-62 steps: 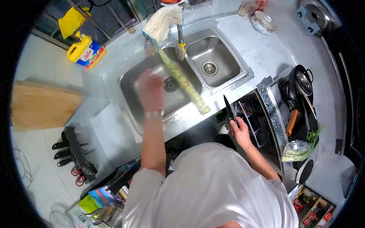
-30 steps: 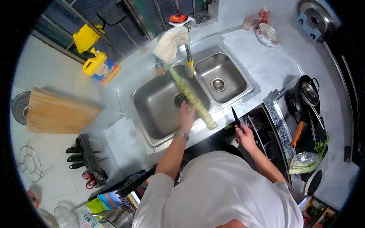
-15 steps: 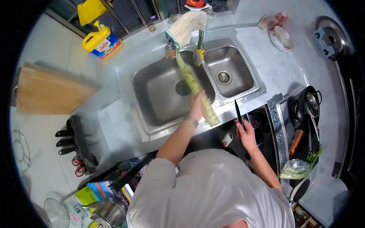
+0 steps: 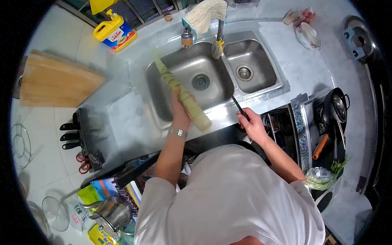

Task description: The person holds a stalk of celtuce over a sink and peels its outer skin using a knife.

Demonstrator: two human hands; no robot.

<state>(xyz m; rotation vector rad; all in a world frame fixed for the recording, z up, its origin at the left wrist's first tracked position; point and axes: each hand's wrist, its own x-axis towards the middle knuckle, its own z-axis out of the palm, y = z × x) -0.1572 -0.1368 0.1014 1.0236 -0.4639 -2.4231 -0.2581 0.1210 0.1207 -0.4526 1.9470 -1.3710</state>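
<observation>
My left hand (image 4: 180, 111) is closed around a long pale-green celtuce stem (image 4: 194, 110), holding it slantwise above the large sink basin (image 4: 215, 77). The thick cut end points toward me, and the thin end is blurred near the basin's far left corner. In my right hand (image 4: 254, 126) is a dark knife (image 4: 237, 103), gripped by its handle near the front edge of the sink. Its blade points away from me and to the left, apart from the stem.
A smaller basin (image 4: 261, 69) adjoins on the right, and a cloth (image 4: 206, 16) hangs over the faucet. On the left are a wooden cutting board (image 4: 61, 81), a knife rack (image 4: 87, 139) and a yellow detergent jug (image 4: 116, 32). Pans (image 4: 330, 108) stand at right.
My left hand has moved left with the celtuce, swinging its thin end from the faucet to the basin's left side. My right hand and the knife have shifted left and away from me.
</observation>
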